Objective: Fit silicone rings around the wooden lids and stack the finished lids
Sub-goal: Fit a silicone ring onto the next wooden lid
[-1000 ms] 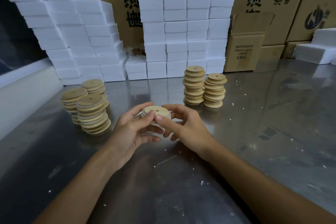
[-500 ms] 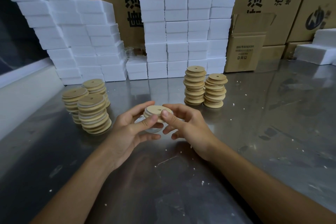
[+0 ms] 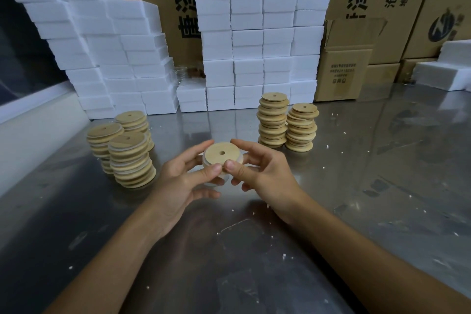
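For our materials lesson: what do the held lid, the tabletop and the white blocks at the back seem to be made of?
Lid: pale, matt wood by its even tan face; a whitish, probably silicone ring shows at its edge.
Tabletop: brushed steel, likely; grey, reflecting the stacks.
White blocks: probably foam; matt, with white crumbs scattered on the table.

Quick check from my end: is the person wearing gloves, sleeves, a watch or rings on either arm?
Nothing worn is visible. The left hand and right hand are bare, with no gloves or rings showing, and both forearms are uncovered down to the frame edge, with no watch or band on either wrist.
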`<state>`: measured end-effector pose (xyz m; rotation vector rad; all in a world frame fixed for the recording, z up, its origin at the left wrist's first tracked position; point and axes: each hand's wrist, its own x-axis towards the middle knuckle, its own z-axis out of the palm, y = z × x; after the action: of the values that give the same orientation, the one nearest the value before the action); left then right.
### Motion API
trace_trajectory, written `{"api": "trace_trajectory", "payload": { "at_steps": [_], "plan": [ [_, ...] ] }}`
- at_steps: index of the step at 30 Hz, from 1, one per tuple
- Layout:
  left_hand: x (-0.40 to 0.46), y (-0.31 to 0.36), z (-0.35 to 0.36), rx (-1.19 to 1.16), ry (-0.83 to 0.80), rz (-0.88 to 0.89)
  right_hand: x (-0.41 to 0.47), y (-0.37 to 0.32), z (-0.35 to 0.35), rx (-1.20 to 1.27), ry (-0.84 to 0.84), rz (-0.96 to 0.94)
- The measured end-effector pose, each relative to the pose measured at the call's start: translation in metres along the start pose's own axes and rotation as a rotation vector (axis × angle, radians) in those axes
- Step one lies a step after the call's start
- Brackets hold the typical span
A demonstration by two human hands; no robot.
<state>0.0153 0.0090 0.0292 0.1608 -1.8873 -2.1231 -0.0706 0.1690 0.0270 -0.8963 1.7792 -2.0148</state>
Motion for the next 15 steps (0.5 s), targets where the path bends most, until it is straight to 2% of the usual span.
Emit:
{"api": "trace_trajectory", "payload": {
  "at_steps": [3, 10, 12, 15],
  "plan": [
    [0.000, 0.000, 0.003, 0.071, 0.003, 0.038, 0.001, 0.001, 0.001, 0.002, 0.008, -0.038],
    [0.001, 0.000, 0.003, 0.187, 0.129, 0.207, 0.002, 0.003, 0.001, 0.011, 0.010, -0.060],
    [0.002, 0.003, -0.001, 0.274, 0.230, 0.272, 0.001, 0.001, 0.001, -0.003, 0.008, -0.064],
    [0.004, 0.014, -0.018, 0.599, 0.500, 0.507, 0.001, 0.001, 0.001, -0.024, 0.048, -0.052]
  ]
}}
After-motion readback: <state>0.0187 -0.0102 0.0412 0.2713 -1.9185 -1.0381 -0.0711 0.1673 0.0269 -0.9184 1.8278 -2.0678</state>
